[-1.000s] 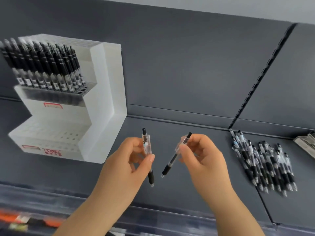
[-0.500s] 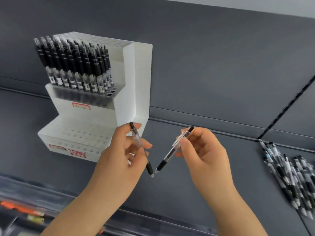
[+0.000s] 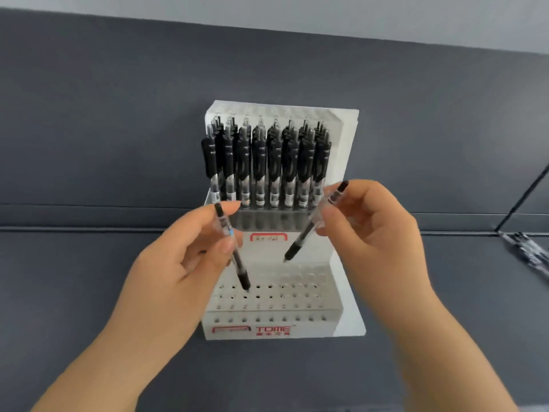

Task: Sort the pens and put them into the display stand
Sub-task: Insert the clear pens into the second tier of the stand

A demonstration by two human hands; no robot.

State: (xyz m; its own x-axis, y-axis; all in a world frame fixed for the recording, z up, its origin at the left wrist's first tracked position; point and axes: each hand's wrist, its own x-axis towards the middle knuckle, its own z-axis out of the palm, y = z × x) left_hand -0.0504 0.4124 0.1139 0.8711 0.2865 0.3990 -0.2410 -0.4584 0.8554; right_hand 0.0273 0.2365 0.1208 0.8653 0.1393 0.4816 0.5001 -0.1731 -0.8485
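A white tiered display stand (image 3: 347,292) stands on the dark shelf straight ahead. Its upper tier holds several black pens (image 3: 267,165) standing upright. The lower tier is a grid of holes with no pens in it. My left hand (image 3: 178,272) pinches a clear pen with a black grip (image 3: 231,248), tip down at a hole near the left of the lower tier. My right hand (image 3: 374,230) pinches a second such pen (image 3: 315,221), slanted with its tip just above the back of the lower tier.
A pile of loose pens (image 3: 528,251) lies on the shelf at the far right edge, beside a black slotted upright (image 3: 523,197). The dark back panel (image 3: 118,114) rises behind the stand.
The view has swung left so the stand is now centred. Both hands have moved over the stand's lower tier, and the left pen's tip has come down to a hole.
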